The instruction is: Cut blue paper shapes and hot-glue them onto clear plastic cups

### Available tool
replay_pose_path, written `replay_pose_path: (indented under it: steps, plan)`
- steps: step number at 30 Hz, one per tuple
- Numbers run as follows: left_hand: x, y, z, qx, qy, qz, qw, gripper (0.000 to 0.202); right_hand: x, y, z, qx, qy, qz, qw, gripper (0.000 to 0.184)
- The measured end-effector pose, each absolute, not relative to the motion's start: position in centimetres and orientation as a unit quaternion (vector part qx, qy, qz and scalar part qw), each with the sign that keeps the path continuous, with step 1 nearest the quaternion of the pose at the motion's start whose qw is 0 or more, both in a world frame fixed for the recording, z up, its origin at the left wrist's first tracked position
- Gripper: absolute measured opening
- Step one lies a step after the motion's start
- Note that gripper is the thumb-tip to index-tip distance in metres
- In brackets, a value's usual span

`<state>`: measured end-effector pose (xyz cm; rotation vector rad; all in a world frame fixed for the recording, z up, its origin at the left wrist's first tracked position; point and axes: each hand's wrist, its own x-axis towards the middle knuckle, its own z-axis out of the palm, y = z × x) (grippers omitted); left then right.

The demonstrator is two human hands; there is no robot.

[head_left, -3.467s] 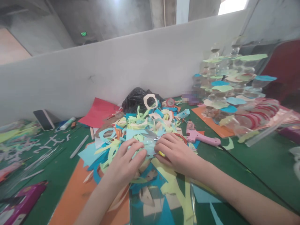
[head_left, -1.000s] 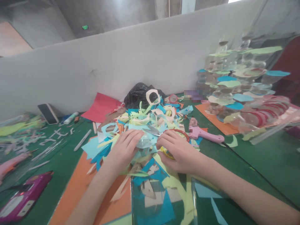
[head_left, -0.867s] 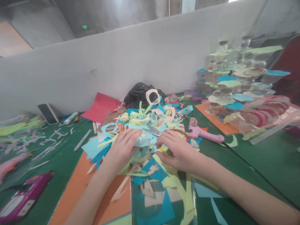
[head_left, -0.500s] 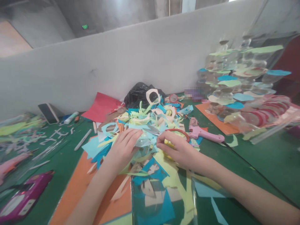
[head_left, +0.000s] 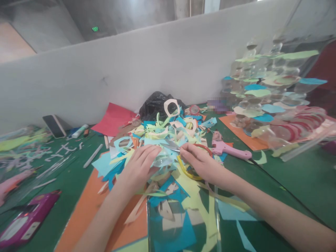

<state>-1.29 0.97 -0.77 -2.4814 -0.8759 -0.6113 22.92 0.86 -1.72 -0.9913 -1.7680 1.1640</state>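
My left hand (head_left: pixel 141 163) is closed, its fingers curled at the edge of a clear plastic piece (head_left: pixel 161 159) whose outline is hard to make out. To its right, the fingertips of my right hand (head_left: pixel 196 161) are pinched together; what sits between them, if anything, is hidden. Under and beside that hand lies a pair of scissors (head_left: pixel 173 147), with blades pointing left and one red and one yellow handle loop. Both hands are over a heap of cut paper scraps (head_left: pixel 157 134) in blue, yellow, green and cream.
A pink glue gun (head_left: pixel 231 151) with a black cord lies at right. Behind it stands a tiered stack of clear cups and paper shapes (head_left: pixel 259 92). A black plastic bag (head_left: pixel 154 105), red paper (head_left: pixel 114 120), a phone (head_left: pixel 54 126) and a magenta device (head_left: pixel 30 220) surround the heap.
My right hand has shifted slightly right, uncovering more of the scissors' yellow handle loop. My left hand has barely moved; the scissors look almost unmoved.
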Motion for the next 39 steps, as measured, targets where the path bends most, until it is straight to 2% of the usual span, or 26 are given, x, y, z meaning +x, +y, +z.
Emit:
replay_pose_path:
  steps: [4,9,10,12,13,15,20,27,33,37,39]
  plan:
    - [-1.2,0.6,-0.8,-0.892,-0.279,-0.261,0.241,0.046,22.9,1.4,-2.6,-0.37,-0.692,0.452,0.424,0.033]
    - [-0.8,0.2,-0.6,-0.888,-0.237,-0.282,0.276,0.039,23.1,1.7,-3.1,-0.388,-0.684,0.476,0.394,0.042]
    - [-0.7,0.1,-0.6,-0.886,-0.232,-0.281,0.285,0.036,23.1,1.6,-3.1,-0.388,-0.689,0.461,0.402,0.037]
    - [-0.5,-0.1,-0.4,-0.883,-0.225,-0.281,0.303,0.034,23.2,1.6,-3.1,-0.379,-0.706,0.416,0.43,0.012]
    - [-0.4,-0.2,-0.3,-0.88,-0.224,-0.28,0.311,0.034,23.2,1.5,-3.2,-0.372,-0.713,0.399,0.44,0.016]
    - [-0.3,-0.4,-0.2,-0.873,-0.233,-0.277,0.327,0.035,23.2,1.3,-3.2,-0.36,-0.722,0.399,0.436,0.035]
    - [0.3,-0.8,0.0,-0.865,-0.245,-0.261,0.351,0.031,22.9,0.6,-2.9,-0.335,-0.747,0.433,0.377,0.037]
    - [-0.2,-0.2,0.2,-0.889,-0.215,-0.232,0.331,0.029,22.5,0.5,-2.8,-0.353,-0.783,0.348,0.375,0.027]
    - [-6.3,1.8,0.7,-0.862,-0.336,-0.207,0.316,0.053,22.1,0.3,-3.4,-0.407,-0.828,0.239,0.302,0.031]
    - [-8.7,2.3,0.6,-0.823,-0.427,-0.248,0.279,0.03,22.0,0.0,-3.8,-0.386,-0.886,0.124,0.225,0.037]
    - [-8.2,2.1,0.4,-0.826,-0.435,-0.274,0.232,0.025,22.3,0.1,-3.5,-0.387,-0.896,0.07,0.207,0.044]
